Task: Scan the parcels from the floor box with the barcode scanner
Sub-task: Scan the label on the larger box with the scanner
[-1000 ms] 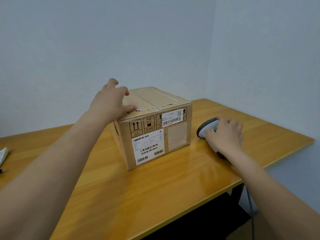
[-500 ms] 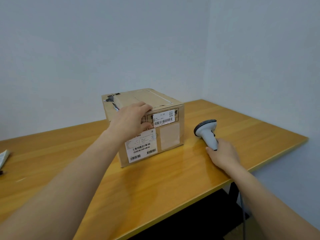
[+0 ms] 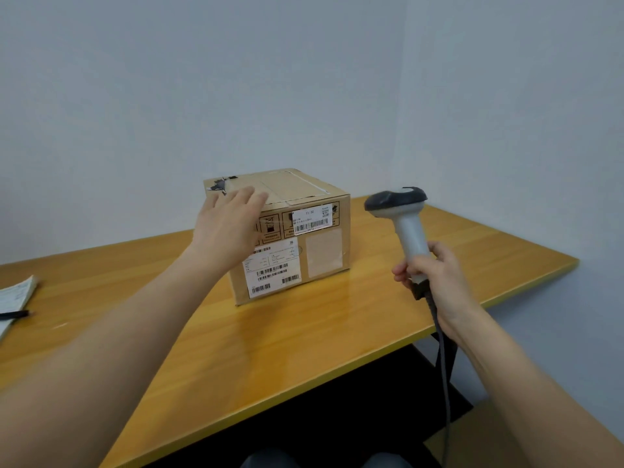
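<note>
Parcel: brown taped cardboard box (image 3: 297, 197) with white barcode labels, standing on yellow wooden table (image 3: 304, 332). Left hand (image 3: 226, 228), fingers spread flat, blurred, at the box's near top-left edge; contact cannot be told. Right of the box, right hand (image 3: 435, 275) grips grey-and-black corded barcode scanner (image 3: 405, 221), raised upright, apart from the box.

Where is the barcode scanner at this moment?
In the head view the barcode scanner is held upright above the table by the right hand, to the right of the cardboard parcel.
</note>
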Demonstrator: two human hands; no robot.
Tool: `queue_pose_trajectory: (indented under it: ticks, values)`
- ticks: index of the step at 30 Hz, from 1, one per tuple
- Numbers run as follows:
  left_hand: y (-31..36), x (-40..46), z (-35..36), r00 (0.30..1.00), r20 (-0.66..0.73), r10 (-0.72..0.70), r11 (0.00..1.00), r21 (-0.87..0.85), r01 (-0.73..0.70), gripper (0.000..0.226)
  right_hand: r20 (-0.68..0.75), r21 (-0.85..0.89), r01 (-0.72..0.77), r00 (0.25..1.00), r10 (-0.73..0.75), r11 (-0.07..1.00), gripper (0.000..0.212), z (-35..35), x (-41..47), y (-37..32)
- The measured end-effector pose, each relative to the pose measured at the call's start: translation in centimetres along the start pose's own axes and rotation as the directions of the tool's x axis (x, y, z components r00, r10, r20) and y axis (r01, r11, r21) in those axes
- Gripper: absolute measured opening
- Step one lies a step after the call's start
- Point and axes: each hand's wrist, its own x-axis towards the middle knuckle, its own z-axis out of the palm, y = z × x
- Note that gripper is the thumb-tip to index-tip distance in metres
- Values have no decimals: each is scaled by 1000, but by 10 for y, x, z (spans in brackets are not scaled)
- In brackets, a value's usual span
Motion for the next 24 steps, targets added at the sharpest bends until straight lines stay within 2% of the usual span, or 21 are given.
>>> queue_pose_trajectory:
  ticks: [3,6,8,11,14,17,21,24]
  values:
    - [-2,-8,-5,989,-27,-142,988,-58,140,54,24,66,74,997,-76,995,24,7,-14,-5]
    - [-4,-16,-11,972,-27,-232,963,-147,226,35,80,65,4,997,-10,998,13,11,-23,-12]
    - [-8,-20,-10,967,-19,-254,927,-289,238,28,141,104,-46,989,31,994,11,11,-33,-16]
    - [-16,-28,-8,958,40,-284,826,-496,266,40,135,214,-29,991,0,976,10,12,-50,-18]
    - [-14,-40,-12,953,108,-284,756,-585,292,54,136,244,-65,990,32,968,13,13,-60,-19]
    - [-5,-52,-19,958,153,-244,759,-585,287,66,166,155,-129,981,103,979,14,14,-68,-20]
    - [-4,-60,-20,955,193,-224,734,-611,296,74,173,-58,-147,973,154,988,28,14,-83,-13]
    - [-10,-61,-20,947,233,-221,674,-666,321,77,214,-124,-136,963,161,983,29,17,-95,-10]
